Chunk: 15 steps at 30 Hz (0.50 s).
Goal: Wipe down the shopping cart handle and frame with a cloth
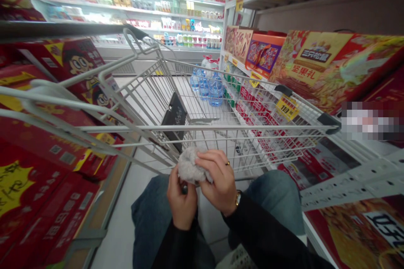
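1. The aisle runs ahead between tall shelves: stacked red gift boxes point(47, 155) on the left, a glossy nut gift box point(328, 67) on the right, and packaged goods on a long shelf point(126, 8) at the far end.
2. A shopping cart point(202, 127) of white-coated wire stands in front of the person. Its mesh is fine and its rails are smooth, and a flat black panel point(174, 122) leans inside it.
3. Beyond the mesh, blue-capped water bottles point(205, 86) crowd together, their clear plastic catching the light.
4. Below the hands, faded blue jeans point(274, 201) show at the knees, and black sleeves point(268, 235) run up both arms.
5. The wad point(189, 167), a soft grey pile of fuzzy fabric, sits between the hands, over the cart's near end. What it is exactly, I cannot tell.
6. The left hand point(182, 204) has a closed grip, pinching the wad from below.
7. The right hand point(217, 180), with a gold ring point(227, 163) and a gold watch point(237, 198), curves its fingers over the top, also grasping the wad.
8. Fabric this soft gives easily, so a light, even pinch from both sides seems the sound way to hold it.
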### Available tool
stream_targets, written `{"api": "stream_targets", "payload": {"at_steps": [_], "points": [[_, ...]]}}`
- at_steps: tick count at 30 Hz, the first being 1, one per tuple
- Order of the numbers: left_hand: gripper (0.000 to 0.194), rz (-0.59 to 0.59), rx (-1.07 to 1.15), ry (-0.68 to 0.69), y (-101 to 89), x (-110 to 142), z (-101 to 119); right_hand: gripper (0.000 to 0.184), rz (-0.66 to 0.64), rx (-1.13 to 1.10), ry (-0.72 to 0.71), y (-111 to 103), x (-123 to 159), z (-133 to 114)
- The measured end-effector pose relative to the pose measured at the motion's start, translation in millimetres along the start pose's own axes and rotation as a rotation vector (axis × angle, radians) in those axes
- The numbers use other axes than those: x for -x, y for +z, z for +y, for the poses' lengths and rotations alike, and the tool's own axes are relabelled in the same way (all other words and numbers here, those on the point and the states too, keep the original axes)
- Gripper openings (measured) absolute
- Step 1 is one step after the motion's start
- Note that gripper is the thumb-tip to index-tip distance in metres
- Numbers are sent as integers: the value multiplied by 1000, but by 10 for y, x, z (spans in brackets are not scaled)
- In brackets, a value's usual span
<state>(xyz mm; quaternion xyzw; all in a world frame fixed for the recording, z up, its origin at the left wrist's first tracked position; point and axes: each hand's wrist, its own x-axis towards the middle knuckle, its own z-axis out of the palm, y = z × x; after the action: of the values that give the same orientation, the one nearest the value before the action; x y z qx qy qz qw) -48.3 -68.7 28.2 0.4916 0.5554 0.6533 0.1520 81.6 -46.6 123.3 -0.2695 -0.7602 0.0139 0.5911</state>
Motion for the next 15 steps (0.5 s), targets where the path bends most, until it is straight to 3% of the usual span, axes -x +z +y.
{"api": "stream_targets", "payload": {"at_steps": [5, 11, 15], "points": [[59, -18, -81, 89, 45, 60, -37, 41, -19, 36, 30, 34, 298, 141], [46, -27, -191, 219, -1, 40, -114, 41, 44, 0, -41, -17, 42, 42], [44, 54, -202, 262, 7, 52, -138, 39, 25, 6, -15, 14, 127, 109]]}}
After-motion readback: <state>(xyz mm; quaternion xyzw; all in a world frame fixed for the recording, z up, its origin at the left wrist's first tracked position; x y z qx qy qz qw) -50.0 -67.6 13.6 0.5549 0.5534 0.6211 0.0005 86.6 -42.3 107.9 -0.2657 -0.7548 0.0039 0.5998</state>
